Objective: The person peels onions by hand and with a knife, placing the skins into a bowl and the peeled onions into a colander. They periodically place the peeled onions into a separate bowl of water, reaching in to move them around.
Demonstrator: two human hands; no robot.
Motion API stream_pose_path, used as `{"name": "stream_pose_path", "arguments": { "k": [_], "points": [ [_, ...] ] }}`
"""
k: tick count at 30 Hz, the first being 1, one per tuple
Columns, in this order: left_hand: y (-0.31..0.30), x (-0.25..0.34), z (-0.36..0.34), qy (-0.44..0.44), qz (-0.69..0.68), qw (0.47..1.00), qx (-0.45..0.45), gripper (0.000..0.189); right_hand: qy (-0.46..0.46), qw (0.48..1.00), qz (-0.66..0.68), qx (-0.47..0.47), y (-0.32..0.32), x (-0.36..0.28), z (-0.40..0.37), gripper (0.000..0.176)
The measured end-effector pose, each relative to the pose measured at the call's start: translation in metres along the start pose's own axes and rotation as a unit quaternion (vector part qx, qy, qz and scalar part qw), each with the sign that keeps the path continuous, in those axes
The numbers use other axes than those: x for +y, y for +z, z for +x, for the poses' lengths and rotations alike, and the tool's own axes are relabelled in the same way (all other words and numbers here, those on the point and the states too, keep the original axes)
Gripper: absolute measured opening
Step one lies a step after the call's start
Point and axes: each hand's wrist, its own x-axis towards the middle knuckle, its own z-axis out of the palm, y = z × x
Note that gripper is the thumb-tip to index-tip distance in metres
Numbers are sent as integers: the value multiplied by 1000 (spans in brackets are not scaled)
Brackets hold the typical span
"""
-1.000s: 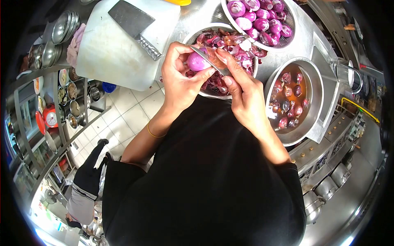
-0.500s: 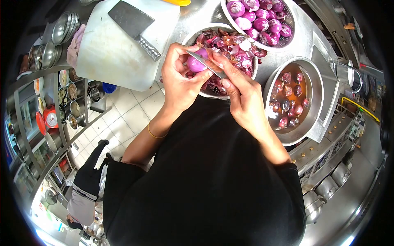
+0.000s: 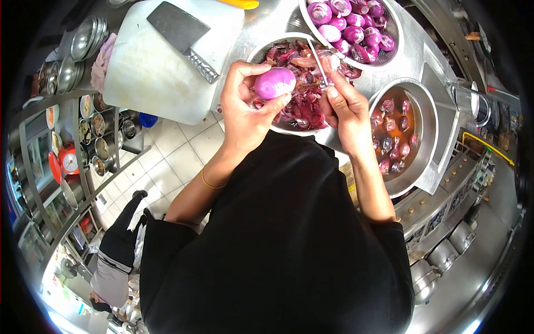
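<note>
A steel worktop fills the upper part of the view. On its left lies a white cutting board with a cleaver resting flat on it. On the right stands a wide pot of brownish water with unpeeled onions floating in it. At the top edge a colander is heaped with peeled purple onions. Between them, nearest the person, sits a steel bowl full of red skins.

Both hands are over this bowl. The left hand is closed around one peeled onion, with the fingers curled over its top and the thumb under it. It holds the onion above the bowl's left half. The onion's long axis runs roughly across the view, tipped slightly up toward the right.

The right hand is gripped around a small knife, whose thin blade points away from the body toward the colander. Something pale clings near the blade, possibly a strip of skin, though the glare makes this hard to tell.

The two hands are apart. The onion lies to the left of the right hand with a gap of skins showing between them, and the blade does not touch the onion. The colander is beyond the right hand, and the pot is just to that hand's right.
</note>
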Motion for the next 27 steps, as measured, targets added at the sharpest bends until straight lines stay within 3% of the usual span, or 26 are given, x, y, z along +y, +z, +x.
{"name": "stream_pose_path", "arguments": {
  "k": [4,6,7,8,11,12,14,15,16,17,18,19,20,24,27],
  "points": [
    [-11,-9,4,-29,-33,999,-18,43,33,994,-100,16,2,0,-2,55],
    [-20,-10,4,-72,-66,995,-28,44,-66,934,-349,46,0,5,-1,67],
    [-20,-6,3,-105,-106,989,-8,45,-7,937,-346,33,0,-1,-2,69],
    [-21,-3,3,-139,-146,979,10,46,-5,937,-347,37,-3,1,-2,69],
    [-32,-9,0,-123,-110,986,-2,48,80,965,-239,-69,-11,7,6,67],
    [-33,-9,-1,-112,-94,989,-15,48,82,965,-239,-64,-13,10,8,67],
    [-30,1,1,-119,-114,985,-57,49,36,947,-310,-71,-17,21,12,65],
    [-28,5,2,-139,-103,978,-113,48,-60,919,-388,-34,-15,28,12,63],
    [-26,8,3,-158,-91,969,-168,47,-61,919,-388,-36,-16,28,10,63],
    [-25,8,5,-141,-77,960,-231,44,-54,877,-476,-32,-11,17,6,61],
    [-23,12,7,-190,-89,941,-264,40,-45,827,-559,-28,-9,10,2,60],
    [-16,13,9,-155,-70,947,-274,41,-86,810,-579,-19,-8,9,-1,61],
    [-11,12,12,-119,-50,950,-284,44,-87,810,-579,-19,-6,4,-4,61],
    [-13,-2,22,-134,30,946,-294,48,-141,821,-554,2,-9,-4,-6,70],
    [-19,-1,22,-195,-57,921,-333,52,-62,834,-549,13,-11,-6,-6,88]
  ]
}}
